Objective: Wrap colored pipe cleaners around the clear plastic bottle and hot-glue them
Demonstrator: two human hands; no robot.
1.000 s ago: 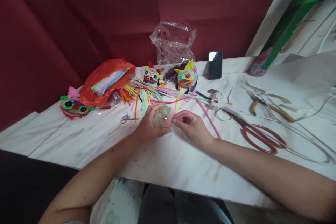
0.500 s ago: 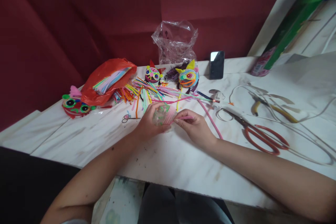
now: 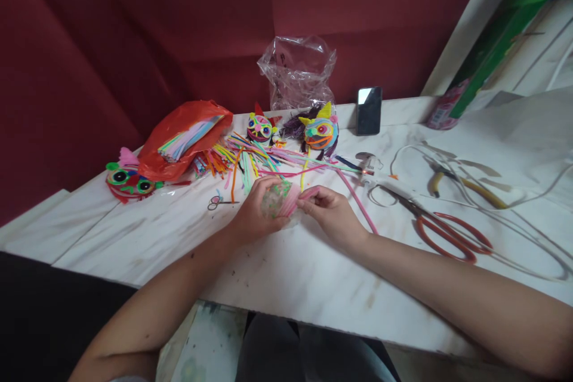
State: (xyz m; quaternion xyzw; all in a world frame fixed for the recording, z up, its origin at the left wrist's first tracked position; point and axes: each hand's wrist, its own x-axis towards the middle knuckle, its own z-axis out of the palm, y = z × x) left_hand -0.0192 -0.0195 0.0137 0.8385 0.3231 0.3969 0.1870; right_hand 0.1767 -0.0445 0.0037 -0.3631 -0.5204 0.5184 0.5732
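A rounded translucent piece (image 3: 272, 198), green-flecked and banded with pink, is held above the table (image 3: 286, 274), the left hand (image 3: 254, 212) curled around its side. Just beside it, the right hand (image 3: 332, 210) pinches a pink strip (image 3: 310, 193) in a thumb-and-finger grip. Beyond lie loose colourful strips (image 3: 245, 174) and a yellow-horned head (image 3: 320, 132); red-handled scissors (image 3: 417, 209) rest to the right, near a white cord (image 3: 539, 194).

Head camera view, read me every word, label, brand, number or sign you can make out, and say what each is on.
No text is readable.
Clear plastic bag: dark printed marks, too blurred to read.
White glue gun: faint marks, too small.
Pink container: pale printed patch, too blurred.
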